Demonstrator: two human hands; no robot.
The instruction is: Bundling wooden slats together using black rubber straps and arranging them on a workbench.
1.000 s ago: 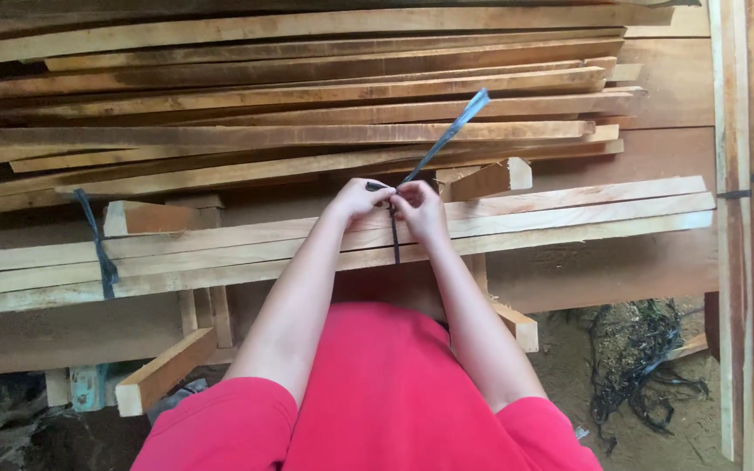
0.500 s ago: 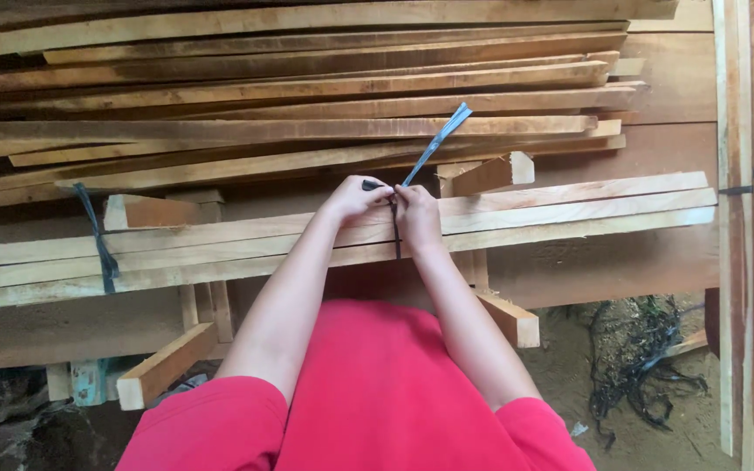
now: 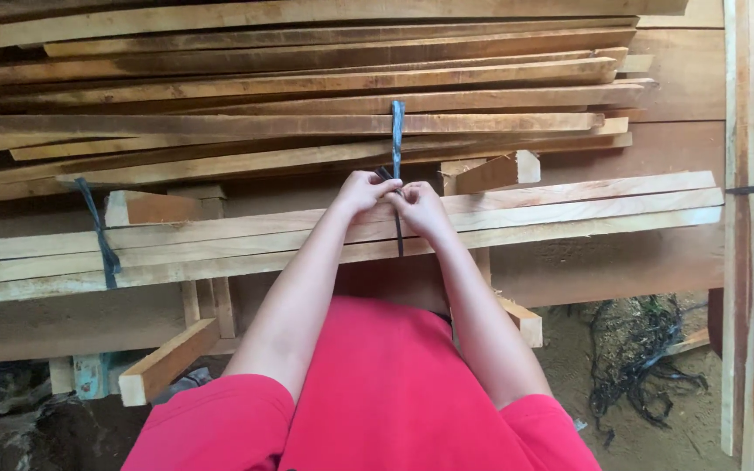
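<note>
A dark grey flat plastic strap (image 3: 397, 131) is pinched by the fingers of both the left hand (image 3: 361, 192) and the right hand (image 3: 419, 208), which meet over the bundle of pale, rough-sawn wooden slats (image 3: 569, 209); the strap's band runs down the bundle's front face and its free tail stands upright above the knuckles. The tie is judged best made with the tail drawn taut and the band kept flat and square across the slats. A second dark strap (image 3: 102, 240) binds the bundle's left end.
</note>
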